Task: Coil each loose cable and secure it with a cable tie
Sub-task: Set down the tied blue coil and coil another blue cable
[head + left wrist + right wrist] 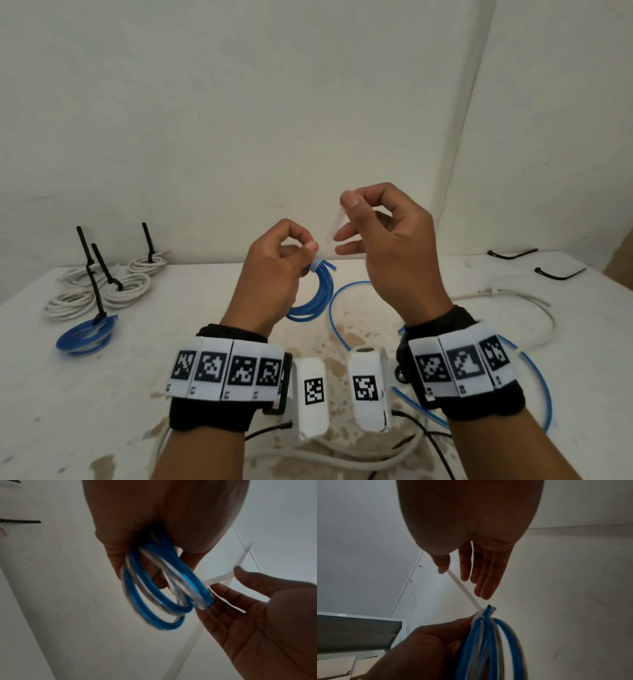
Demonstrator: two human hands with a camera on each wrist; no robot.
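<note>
Both forearms are raised side by side. The left hand [277, 260] is curled closed in a grip. The right hand [383, 240] is held higher, thumb and forefinger pinched, remaining fingers extended.

Glossy plastic over a stained matt top.

I see the blue coil [317, 291] shiny and smooth, its white tie [336, 224] translucent plastic (slightly frosted), the table [178, 342] matt, blotched brown near me.

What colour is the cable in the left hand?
Blue cable, seen best in the left wrist view.
</note>
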